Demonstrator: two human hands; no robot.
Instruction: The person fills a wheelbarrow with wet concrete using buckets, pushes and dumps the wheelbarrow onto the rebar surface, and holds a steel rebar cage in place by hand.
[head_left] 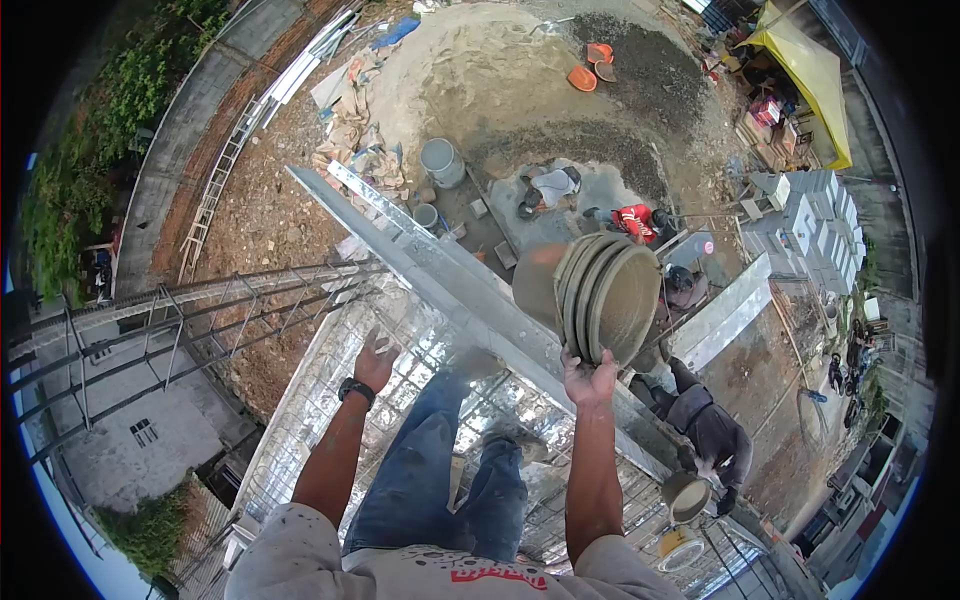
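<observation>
A stack of nested, cement-stained buckets [625,305] is tilted on its side beyond the edge of the deck. My right hand [590,378] grips the lower rim of the nearest bucket, thumb up over the edge. Out to the left, my left hand [375,362] is open with its fingers apart and nothing in it, above the shiny sheeting and rebar mesh [310,400]. A long grey beam [480,320] runs diagonally between my feet and the buckets.
To my right, a person in dark clothes [710,430] stands by a bucket [686,497] and a yellowish pail [680,548]. Rebar bars [180,335] stick out at left. Far below, several people work by a sand pile [480,75], a drum [441,163] and stacked blocks [815,230].
</observation>
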